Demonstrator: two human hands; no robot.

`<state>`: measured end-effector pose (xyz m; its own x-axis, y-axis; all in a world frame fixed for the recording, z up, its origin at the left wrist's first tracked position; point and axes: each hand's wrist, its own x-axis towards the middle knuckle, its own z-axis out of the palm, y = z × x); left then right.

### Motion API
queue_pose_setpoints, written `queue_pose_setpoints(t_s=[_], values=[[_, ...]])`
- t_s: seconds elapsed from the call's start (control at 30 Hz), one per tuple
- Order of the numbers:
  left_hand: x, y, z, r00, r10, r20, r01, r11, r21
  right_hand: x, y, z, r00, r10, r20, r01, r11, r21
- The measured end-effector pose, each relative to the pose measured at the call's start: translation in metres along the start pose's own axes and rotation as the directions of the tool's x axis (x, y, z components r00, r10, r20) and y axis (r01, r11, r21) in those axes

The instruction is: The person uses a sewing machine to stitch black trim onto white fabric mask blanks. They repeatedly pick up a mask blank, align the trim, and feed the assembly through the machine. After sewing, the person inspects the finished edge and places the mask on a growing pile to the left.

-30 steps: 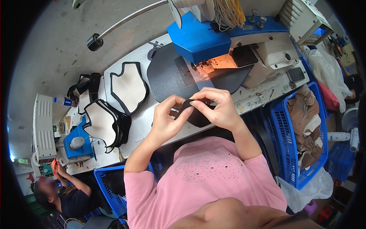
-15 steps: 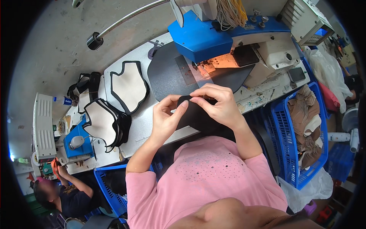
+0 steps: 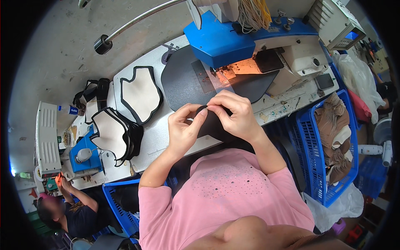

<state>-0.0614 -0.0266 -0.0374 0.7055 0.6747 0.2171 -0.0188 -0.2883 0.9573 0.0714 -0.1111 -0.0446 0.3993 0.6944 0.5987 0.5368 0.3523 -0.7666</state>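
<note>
A black fabric piece point(image 3: 211, 126) hangs from my two hands in front of the sewing machine's table. My left hand point(image 3: 183, 127) pinches its upper edge between thumb and fingers. Close beside it, my right hand point(image 3: 235, 114) grips the same edge, thumb against fingertips. The lower part of the cloth drops toward my lap, and its full shape is hidden. Beyond my hands is the blue-headed sewing machine point(image 3: 218, 39), its lamp lighting the needle area orange. To the left, a white panel with black edging point(image 3: 141, 93) lies flat on the table.
A stack of black-edged white panels point(image 3: 111, 133) lies at the table's left end. At right stands a blue basket point(image 3: 306, 143) holding brown and white pieces; another blue basket point(image 3: 118, 204) is at lower left. A co-worker point(image 3: 77, 212) sits at far left.
My hands shift slightly along the cloth's edge, with the fingertips drawn a little closer together. The co-worker's hands at far left have moved a little.
</note>
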Motion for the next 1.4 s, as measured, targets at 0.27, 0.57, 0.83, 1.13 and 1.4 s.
queue_pose_setpoints(t_s=[0.27,0.57,0.83,1.13,1.4], values=[[-0.004,-0.001,-0.010,0.985,-0.168,0.030,0.171,0.974,-0.148,0.001,-0.009,-0.011,0.946,0.274,0.172,-0.263,0.961,-0.081],[-0.007,-0.013,-0.042,0.967,-0.224,0.118,0.250,0.776,-0.579,0.002,0.005,-0.023,0.827,0.479,0.293,-0.545,0.811,0.211],[-0.036,-0.003,-0.088,0.908,-0.388,0.162,0.412,0.896,-0.165,0.015,-0.007,-0.002,0.841,0.378,0.388,-0.502,0.813,0.295],[-0.064,0.035,-0.230,0.781,0.602,-0.167,-0.283,0.580,0.764,0.014,0.023,-0.005,0.891,0.341,0.298,-0.387,0.916,0.110],[-0.134,-0.109,-0.269,0.918,-0.177,-0.355,0.335,0.826,0.453,0.017,0.024,-0.010,0.872,0.356,0.337,-0.409,0.907,0.100]])
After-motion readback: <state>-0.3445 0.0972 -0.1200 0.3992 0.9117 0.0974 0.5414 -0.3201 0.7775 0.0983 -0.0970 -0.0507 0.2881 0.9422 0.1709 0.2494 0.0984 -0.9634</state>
